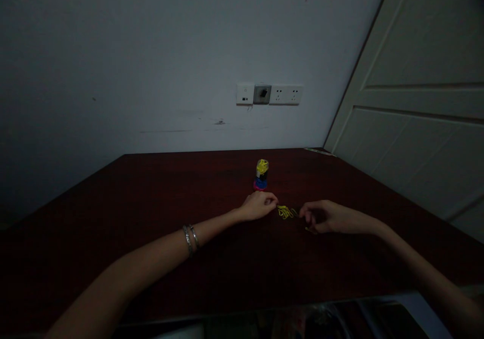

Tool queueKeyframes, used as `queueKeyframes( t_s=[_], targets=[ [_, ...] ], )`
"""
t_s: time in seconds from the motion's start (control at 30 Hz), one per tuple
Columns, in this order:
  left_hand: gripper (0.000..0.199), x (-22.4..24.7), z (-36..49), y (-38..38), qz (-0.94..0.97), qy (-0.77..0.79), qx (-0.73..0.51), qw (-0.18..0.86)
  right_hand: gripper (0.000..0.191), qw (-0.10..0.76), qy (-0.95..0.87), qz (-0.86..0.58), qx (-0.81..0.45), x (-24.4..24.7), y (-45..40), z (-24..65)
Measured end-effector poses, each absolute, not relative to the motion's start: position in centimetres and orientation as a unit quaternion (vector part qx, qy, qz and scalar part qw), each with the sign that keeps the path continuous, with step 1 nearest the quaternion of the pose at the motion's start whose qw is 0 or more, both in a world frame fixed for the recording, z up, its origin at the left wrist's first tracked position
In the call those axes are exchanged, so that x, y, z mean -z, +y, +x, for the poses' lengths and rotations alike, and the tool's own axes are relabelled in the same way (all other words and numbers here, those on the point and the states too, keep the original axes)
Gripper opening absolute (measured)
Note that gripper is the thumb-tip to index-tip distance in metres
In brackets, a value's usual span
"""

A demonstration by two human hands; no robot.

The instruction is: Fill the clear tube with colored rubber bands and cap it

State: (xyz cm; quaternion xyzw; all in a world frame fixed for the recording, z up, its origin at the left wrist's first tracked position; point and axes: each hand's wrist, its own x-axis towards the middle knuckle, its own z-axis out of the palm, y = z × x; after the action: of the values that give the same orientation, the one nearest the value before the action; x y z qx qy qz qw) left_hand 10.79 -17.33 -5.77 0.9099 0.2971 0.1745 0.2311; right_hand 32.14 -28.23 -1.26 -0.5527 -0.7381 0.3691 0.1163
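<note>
A small loose heap of yellow rubber bands (286,212) lies on the dark red table between my hands. At its left edge, the fingertips of my left hand (260,205) are pinched together where a yellow loop meets them. My right hand (323,217) is just right of the heap, fingers bent and the thumb apart from them, with nothing visible held. Its fingertips are close to the rightmost loop; whether they touch it is unclear. Behind my left hand stands a small clear jar (262,170) with yellow bands inside, above blue and pink at its base.
The table (181,178) meets a pale wall (170,67) with sockets and switches (278,94). A panelled white door (416,107) stands along the right. Dim, indistinct items (340,321) show below the table's near edge.
</note>
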Motion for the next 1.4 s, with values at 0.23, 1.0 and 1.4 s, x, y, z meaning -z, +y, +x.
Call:
queueKeyframes(
  t_s=[0.23,1.0,1.4],
  targets=[
    [0.033,6.2,11.2,-16.9,0.892,0.309,-0.201,0.261,0.035,0.106,-0.759,-0.564,-0.306,2.1,-29.1,31.5],
    [0.029,5.8,11.2,-17.4,0.861,0.305,-0.255,0.318,0.066,0.207,-0.745,-0.596,-0.218,4.8,-25.4,29.6],
    [0.03,6.7,11.3,-16.9,0.866,0.281,-0.263,0.32,0.02,0.184,-0.783,-0.568,-0.173,3.9,-25.1,28.4]
  ],
)
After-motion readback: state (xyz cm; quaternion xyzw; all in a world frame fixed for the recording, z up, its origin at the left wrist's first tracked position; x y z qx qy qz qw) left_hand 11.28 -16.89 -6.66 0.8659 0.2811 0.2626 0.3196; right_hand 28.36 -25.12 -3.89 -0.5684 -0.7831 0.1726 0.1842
